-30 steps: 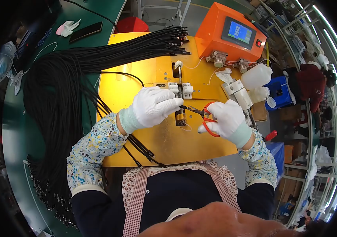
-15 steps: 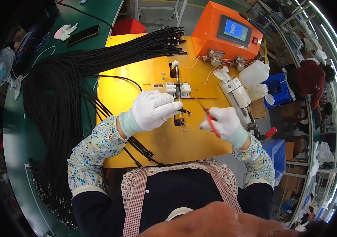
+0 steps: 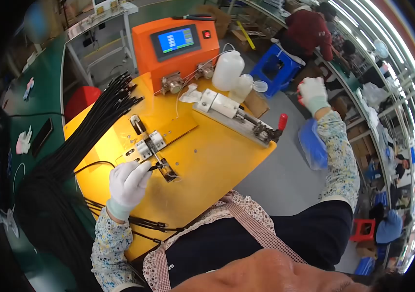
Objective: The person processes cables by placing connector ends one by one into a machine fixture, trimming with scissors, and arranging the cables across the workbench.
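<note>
My left hand [image 3: 128,185], in a white glove, is closed on the end of a black cable [image 3: 155,167]. The cable's tip pokes out past the fingertips, beside a small fixture with white blocks [image 3: 151,145] and a metal rod on the yellow work plate [image 3: 207,168]. Far out to the right, away from the plate, my gloved right hand [image 3: 313,92] is raised and closed round a red-handled tool [image 3: 300,100]. Only bits of the red show; its working end is hidden.
A thick bundle of black cables [image 3: 95,119] lies along the left. Behind the plate stands an orange machine [image 3: 144,53] with a screen. A toggle clamp [image 3: 261,130], white bottles [image 3: 228,70] and a blue stool [image 3: 275,68] are to the right. A person in dark red sits beyond.
My right hand has swung far out to the right with the red-handled tool, away from the fixture. My left hand stays by the fixture with the cable. The view has turned right.
</note>
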The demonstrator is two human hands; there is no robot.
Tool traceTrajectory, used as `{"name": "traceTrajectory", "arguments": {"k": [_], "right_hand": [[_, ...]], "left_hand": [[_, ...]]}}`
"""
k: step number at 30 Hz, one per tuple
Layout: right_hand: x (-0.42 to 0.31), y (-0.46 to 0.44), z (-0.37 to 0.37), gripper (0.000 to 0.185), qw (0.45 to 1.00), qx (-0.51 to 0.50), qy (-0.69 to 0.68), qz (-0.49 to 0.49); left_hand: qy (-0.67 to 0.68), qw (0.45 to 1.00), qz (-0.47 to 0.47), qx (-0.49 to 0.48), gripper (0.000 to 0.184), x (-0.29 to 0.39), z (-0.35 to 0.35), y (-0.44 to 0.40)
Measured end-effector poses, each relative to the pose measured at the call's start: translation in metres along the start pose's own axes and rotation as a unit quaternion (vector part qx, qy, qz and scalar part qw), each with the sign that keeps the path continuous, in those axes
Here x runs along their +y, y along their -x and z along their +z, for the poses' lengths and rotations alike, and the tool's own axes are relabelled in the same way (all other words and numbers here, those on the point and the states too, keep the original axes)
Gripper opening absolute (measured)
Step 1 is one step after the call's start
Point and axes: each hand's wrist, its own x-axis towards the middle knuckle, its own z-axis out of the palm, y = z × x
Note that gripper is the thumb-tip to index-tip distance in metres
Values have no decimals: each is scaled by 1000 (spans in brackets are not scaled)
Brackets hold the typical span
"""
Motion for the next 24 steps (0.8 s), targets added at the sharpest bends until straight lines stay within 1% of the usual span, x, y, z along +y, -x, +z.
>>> {"name": "traceTrajectory", "arguments": {"k": [1, 2, 3, 5, 7, 9, 10, 11, 16, 19, 21, 22, 24], "right_hand": [[-11, 2, 7, 17, 999, -15, 11, -33], [-23, -10, 29, 18, 995, -89, -46, -4], [-36, 1, 21, 15, 996, -42, -10, -77], [-55, 2, 29, 8, 984, 90, -12, -154], [-63, 1, 1, 3, 965, 154, -4, -211], [-54, -1, -28, 8, 982, 122, -25, -143], [-42, 4, -28, 19, 964, 210, -95, -135], [-31, 3, -29, 31, 956, 239, -93, -141], [-23, 8, -42, 31, 958, 254, -73, -108], [-23, 6, -44, 30, 953, 267, -97, -103], [-29, 3, -56, 29, 957, 247, -143, -60], [-31, 0, -55, 30, 941, 271, -193, -64], [-38, -5, -68, 33, 929, 220, -291, -67]], "left_hand": [[4, 1000, 0, 1, 19, 1, 0, 0], [10, 1000, 1, -4, 17, 0, 0, 0], [10, 1000, 4, -2, 17, -1, 2, 1], [9, 1000, 6, -1, 17, -1, 4, 0], [4, 1000, 5, -6, 17, 0, 2, 0], [-1, 1000, 4, -7, 18, 0, 1, 0], [-1, 1000, 3, -6, 18, 1, 2, 0], [0, 1000, 3, -3, 18, 1, 3, 1], [9, 1000, -5, -8, 18, -2, 7, 4], [-12, 1000, -16, 2, 19, -2, 7, 7], [-14, 999, -22, 20, 21, -3, 10, 7], [-8, 999, -28, 31, 22, -5, 12, 10], [9, 998, -44, 34, 27, -10, 15, 18]]}}
